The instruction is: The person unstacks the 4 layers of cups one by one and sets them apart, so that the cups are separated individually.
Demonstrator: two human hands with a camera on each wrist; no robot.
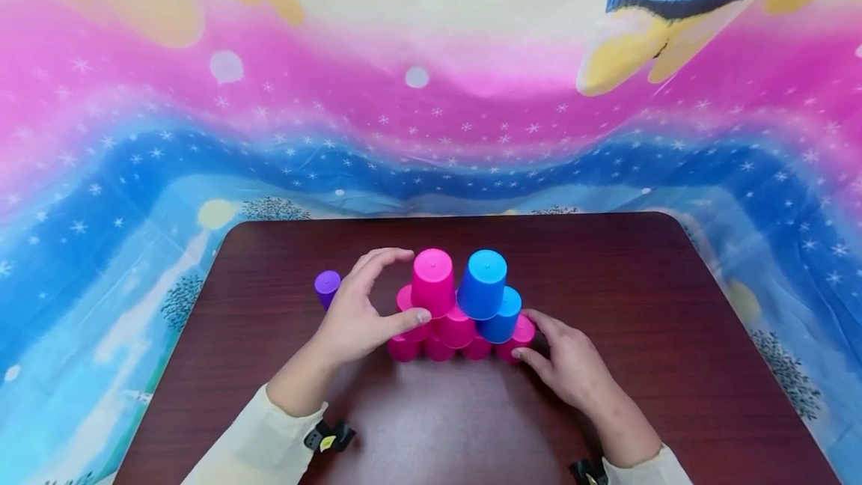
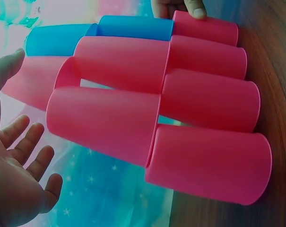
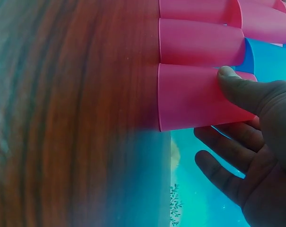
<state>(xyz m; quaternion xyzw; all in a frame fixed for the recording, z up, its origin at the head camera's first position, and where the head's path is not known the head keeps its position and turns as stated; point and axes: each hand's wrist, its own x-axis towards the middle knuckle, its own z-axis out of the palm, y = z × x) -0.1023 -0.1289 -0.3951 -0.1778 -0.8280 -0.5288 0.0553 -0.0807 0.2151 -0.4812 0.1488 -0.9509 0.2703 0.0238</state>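
Observation:
Upside-down plastic cups form a stepped wall. Several pink cups [image 2: 211, 161] make its bottom row. Above them sit two pink cups and a blue cup [image 1: 500, 316]. The top level has a pink cup [image 1: 433, 283] and, beside it, a blue cup [image 1: 482, 284]. My left hand [image 1: 357, 313] is spread around the left side of the top pink cup, thumb tip near its lower rim; the left wrist view shows the fingers apart from the cups. My right hand [image 1: 572, 361] holds the bottom row's right-end pink cup [image 3: 199, 97] between thumb and fingers.
A purple cup [image 1: 327, 287] stands on the dark wooden table [image 1: 606, 268], left of the wall and partly hidden behind my left hand. A patterned cloth backdrop [image 1: 417, 133] hangs around the table's far edge and sides.

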